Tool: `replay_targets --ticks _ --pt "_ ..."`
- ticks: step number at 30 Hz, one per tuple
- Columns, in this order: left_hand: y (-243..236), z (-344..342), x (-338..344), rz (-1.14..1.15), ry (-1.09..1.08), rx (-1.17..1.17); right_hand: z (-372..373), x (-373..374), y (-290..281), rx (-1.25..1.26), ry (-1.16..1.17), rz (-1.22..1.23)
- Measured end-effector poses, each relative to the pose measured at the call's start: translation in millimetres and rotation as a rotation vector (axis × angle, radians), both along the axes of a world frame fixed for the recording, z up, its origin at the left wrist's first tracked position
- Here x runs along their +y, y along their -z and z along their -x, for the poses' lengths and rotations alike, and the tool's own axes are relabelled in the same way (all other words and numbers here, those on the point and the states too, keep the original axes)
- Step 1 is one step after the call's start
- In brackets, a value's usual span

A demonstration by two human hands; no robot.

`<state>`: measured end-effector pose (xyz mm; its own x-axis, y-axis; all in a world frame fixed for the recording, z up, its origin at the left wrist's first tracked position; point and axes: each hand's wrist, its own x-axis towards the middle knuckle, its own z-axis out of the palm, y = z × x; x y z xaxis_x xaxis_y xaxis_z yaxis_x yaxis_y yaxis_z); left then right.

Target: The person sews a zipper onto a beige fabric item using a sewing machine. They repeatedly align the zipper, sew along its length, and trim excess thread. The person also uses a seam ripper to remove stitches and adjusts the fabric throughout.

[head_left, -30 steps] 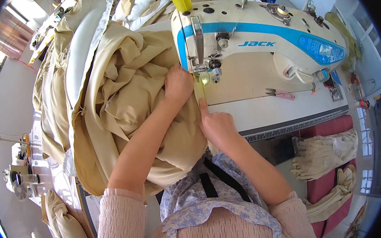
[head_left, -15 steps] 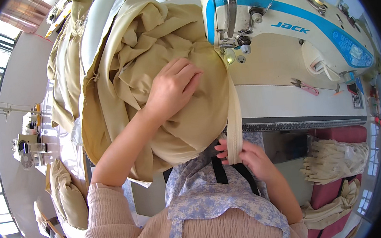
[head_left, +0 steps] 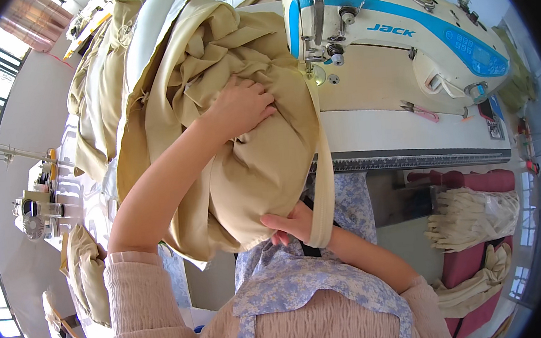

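A large bunched piece of tan fabric (head_left: 256, 190) lies in front of the sewing machine (head_left: 367, 23) and hangs over the table's front edge. Pressed into its folds, my left hand (head_left: 242, 108) has its fingers curled on the cloth. My right hand (head_left: 295, 224) is at the fabric's lower edge, thumb on top and fingers underneath, the cloth between them. A cream zipper tape (head_left: 326, 189) runs down from beside the needle area along the fabric's right side and loops across my right wrist. The fabric partly hides my right fingers.
Pink-handled thread snips (head_left: 420, 111) lie on the machine table, right of the needle. A black ruler strip (head_left: 413, 158) lines its front edge. Bagged cream zipper tapes (head_left: 474, 218) sit to the right, and more tan fabric (head_left: 98, 101) is heaped at the left.
My right hand has moved left from the zipper tape to the fabric's lower edge, and the tape now drapes over the wrist. My left hand has shifted slightly left, fingers spread further over the cloth.
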<state>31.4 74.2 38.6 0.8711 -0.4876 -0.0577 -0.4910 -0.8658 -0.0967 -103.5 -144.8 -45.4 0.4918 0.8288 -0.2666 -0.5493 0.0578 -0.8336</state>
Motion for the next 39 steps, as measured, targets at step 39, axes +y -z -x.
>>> replay_targets --ticks 39 --pt "3.2 7.1 -77.1 0.803 -0.084 -0.318 -123.7 -45.3 2.6 -1.882 0.435 0.53"
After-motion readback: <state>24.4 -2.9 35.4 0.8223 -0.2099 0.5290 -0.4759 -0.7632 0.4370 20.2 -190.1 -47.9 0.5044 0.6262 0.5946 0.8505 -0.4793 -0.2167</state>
